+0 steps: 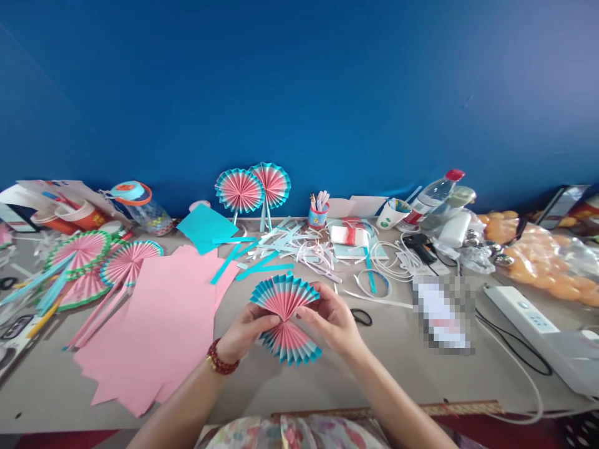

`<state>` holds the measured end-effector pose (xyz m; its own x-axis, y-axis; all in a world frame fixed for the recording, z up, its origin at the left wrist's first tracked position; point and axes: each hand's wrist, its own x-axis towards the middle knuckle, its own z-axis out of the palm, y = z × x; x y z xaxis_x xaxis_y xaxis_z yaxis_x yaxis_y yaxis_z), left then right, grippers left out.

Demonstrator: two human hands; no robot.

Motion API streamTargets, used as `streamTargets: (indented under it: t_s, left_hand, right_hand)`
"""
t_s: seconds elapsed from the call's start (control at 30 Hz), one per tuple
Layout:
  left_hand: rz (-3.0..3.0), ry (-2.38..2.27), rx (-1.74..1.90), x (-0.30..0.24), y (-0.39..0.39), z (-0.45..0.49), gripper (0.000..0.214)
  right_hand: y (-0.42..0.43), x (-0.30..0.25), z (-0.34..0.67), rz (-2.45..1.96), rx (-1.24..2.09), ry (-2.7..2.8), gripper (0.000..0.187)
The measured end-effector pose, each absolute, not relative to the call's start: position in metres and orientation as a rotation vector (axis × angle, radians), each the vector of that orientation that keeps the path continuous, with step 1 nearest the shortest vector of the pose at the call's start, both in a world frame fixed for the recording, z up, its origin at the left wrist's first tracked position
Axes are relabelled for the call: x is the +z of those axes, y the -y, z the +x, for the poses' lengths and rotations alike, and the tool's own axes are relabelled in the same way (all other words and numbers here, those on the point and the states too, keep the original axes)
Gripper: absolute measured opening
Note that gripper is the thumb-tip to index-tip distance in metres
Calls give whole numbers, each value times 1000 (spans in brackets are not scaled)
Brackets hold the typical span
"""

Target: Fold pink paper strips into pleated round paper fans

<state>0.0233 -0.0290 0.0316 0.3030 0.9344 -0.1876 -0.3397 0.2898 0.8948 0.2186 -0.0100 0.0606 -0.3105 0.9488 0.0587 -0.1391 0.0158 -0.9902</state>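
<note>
A pleated paper fan point(286, 298), pink at its centre and blue along its zigzag edge, is held above the table in both hands. Its folds spread into an upper and a lower half that meet at a narrow middle. My left hand point(250, 327) pinches it at the left near that middle, with the thumb on top. On the other side my right hand point(330, 315) grips the upper half, its thumb and fingers closed on the pleats. A red bead bracelet point(221, 358) circles my left wrist. The fingertips behind the paper are hidden.
Pink paper sheets point(159, 324) lie to the left, beside finished paper fans point(131, 262). Two round fans point(239, 191) lean against the wall. Paper strips point(285, 243), a glue gun point(420, 249), a plastic bottle point(433, 198) and a power strip point(528, 318) occupy the back and right.
</note>
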Motion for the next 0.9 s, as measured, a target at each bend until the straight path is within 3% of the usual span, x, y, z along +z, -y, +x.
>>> streamTargets:
  t_s: [0.37,0.73,0.83,0.9]
  left_hand:
    - [1081,-1070,1060,31,31,21,26]
    - [1281,-1152,968,43,25,18,26]
    - [1113,-1149,958,39,24,22,28]
    - [997,-1169,1005,34,23,23,28]
  right_hand:
    - [12,62,225,-912,1641,1216,29]
    - [-4,58,243,-921,1556,1473,37]
    - [-4,58,239,-914,1576,1475,51]
    - [-1,56,235,-891,1638,1464,75]
